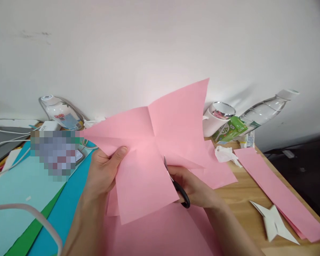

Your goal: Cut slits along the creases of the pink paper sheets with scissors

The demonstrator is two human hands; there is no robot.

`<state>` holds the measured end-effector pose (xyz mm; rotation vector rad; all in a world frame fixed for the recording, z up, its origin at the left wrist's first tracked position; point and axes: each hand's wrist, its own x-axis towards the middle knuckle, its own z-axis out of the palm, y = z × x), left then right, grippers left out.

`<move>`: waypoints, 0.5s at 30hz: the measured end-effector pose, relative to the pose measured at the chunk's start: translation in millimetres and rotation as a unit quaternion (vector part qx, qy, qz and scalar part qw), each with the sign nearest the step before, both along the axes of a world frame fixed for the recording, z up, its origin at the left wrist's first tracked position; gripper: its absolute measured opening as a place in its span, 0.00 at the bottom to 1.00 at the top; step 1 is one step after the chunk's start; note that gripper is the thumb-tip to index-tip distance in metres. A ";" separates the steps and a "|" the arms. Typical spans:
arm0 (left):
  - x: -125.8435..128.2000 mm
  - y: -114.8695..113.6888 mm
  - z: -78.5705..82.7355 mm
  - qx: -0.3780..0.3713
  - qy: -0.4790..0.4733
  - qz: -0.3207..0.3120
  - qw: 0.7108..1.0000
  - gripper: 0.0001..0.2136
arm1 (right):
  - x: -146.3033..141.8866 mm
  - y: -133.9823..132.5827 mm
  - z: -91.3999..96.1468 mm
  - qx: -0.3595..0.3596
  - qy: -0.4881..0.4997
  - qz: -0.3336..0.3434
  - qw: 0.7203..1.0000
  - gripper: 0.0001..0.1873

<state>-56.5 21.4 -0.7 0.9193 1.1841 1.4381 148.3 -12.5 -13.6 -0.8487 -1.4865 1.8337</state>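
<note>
A pink sheet of paper, creased in a cross, is held up in front of me. My left hand grips its left part, thumb on top and the other fingers hidden behind. In my right hand is a pair of scissors with black handles. Their blade stands in a slit that runs up from the sheet's lower right edge toward the middle. The lower blade and most of my right fingers are hidden behind the paper.
More pink sheets lie beneath, with pink strips and a folded white paper star at right. Behind stand a mug, a green carton and a leaning bottle. Blue paper and a cable lie left.
</note>
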 end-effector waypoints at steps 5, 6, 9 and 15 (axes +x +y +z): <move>-0.1 0.0 -5.9 0.028 0.068 -0.017 0.997 0.09 | -3.8 0.3 0.7 -0.010 0.018 -0.032 0.999 0.16; 0.3 -0.2 -7.1 0.033 0.079 -0.020 0.996 0.09 | -4.2 -0.1 0.6 -0.012 0.017 -0.043 0.999 0.16; 2.6 -1.0 -9.2 0.034 0.094 -0.025 0.995 0.08 | -5.2 -1.6 0.2 -0.008 0.014 -0.073 0.997 0.17; 5.2 -1.9 -7.8 0.039 0.100 -0.015 0.994 0.08 | -7.5 -3.1 -1.5 0.010 0.005 -0.110 0.994 0.14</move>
